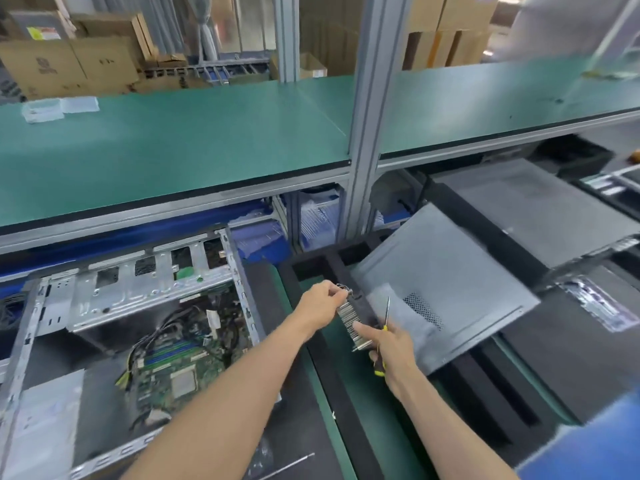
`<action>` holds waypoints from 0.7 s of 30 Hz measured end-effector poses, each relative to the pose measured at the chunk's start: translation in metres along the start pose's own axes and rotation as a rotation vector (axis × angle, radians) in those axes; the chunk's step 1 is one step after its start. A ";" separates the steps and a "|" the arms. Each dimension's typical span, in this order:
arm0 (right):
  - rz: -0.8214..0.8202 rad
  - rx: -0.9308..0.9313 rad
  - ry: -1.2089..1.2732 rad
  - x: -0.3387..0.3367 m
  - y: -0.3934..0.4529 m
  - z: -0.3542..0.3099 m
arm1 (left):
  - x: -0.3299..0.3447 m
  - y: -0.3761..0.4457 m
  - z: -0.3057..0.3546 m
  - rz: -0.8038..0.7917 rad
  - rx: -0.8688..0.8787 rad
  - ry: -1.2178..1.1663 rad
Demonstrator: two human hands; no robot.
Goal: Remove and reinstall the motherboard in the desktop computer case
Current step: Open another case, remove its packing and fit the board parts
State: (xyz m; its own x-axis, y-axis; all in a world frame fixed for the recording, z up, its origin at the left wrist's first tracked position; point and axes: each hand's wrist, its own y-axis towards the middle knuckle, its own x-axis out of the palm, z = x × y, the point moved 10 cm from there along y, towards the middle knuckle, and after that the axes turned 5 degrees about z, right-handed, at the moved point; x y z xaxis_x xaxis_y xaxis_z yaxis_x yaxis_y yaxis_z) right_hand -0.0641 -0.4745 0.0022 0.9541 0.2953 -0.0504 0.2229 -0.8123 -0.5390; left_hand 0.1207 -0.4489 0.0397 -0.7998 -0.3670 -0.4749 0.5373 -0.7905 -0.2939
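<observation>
Metal finned heatsink (353, 318), pinched between left hand (320, 301) and right hand (391, 344) whose fingers also clamp a screwdriver (385, 336), could slip mid-frame from that crowded grip.

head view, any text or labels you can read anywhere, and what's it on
None can be read.
Sticker on a cardboard box, top left: red and yellow print, too blurred.
Print on the large cardboard box: faint marks, illegible.
White tag on cables inside the open case: too small.
</observation>
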 end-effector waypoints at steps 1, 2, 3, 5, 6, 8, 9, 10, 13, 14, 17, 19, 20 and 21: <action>0.006 -0.003 -0.014 -0.006 0.005 0.004 | 0.010 0.004 -0.002 -0.001 -0.002 0.050; 0.012 -0.003 -0.031 -0.012 0.010 0.007 | 0.020 0.009 -0.004 -0.003 -0.010 0.105; 0.023 0.000 -0.062 -0.017 0.015 0.009 | 0.029 0.012 -0.007 -0.010 -0.025 0.153; 0.055 -0.003 -0.148 -0.027 0.023 0.013 | 0.043 0.018 -0.015 -0.028 -0.064 0.211; 0.068 -0.016 -0.188 -0.030 0.026 0.014 | 0.046 0.021 -0.020 -0.028 -0.089 0.224; 0.085 -0.056 -0.249 -0.032 0.031 0.012 | 0.048 0.025 -0.029 -0.022 -0.150 0.239; 0.089 -0.078 -0.274 -0.030 0.033 0.009 | 0.047 0.027 -0.034 -0.021 -0.174 0.250; 0.093 -0.101 -0.299 -0.027 0.035 0.006 | 0.046 0.030 -0.038 -0.020 -0.194 0.265; 0.089 -0.163 -0.340 -0.016 0.042 -0.001 | 0.037 0.036 -0.046 0.013 -0.238 0.311; 0.083 -0.185 -0.354 -0.010 0.044 -0.003 | 0.034 0.039 -0.048 0.023 -0.244 0.321; 0.068 -0.229 -0.404 0.006 0.046 -0.003 | 0.025 0.048 -0.051 0.056 -0.252 0.335; 0.077 -0.240 -0.412 0.013 0.049 0.000 | 0.022 0.055 -0.053 0.076 -0.259 0.348; 0.082 -0.241 -0.419 0.015 0.052 0.002 | 0.022 0.059 -0.054 0.084 -0.265 0.361; 0.081 -0.235 -0.421 0.017 0.056 0.004 | 0.023 0.063 -0.055 0.088 -0.270 0.387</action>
State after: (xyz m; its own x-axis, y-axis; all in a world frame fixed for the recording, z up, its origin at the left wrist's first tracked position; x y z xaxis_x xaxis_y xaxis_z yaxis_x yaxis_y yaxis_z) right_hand -0.0361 -0.5131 -0.0320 0.8173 0.3644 -0.4463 0.2365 -0.9185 -0.3169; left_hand 0.1513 -0.4800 -0.0354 -0.6173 -0.1767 -0.7666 0.6899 -0.5899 -0.4196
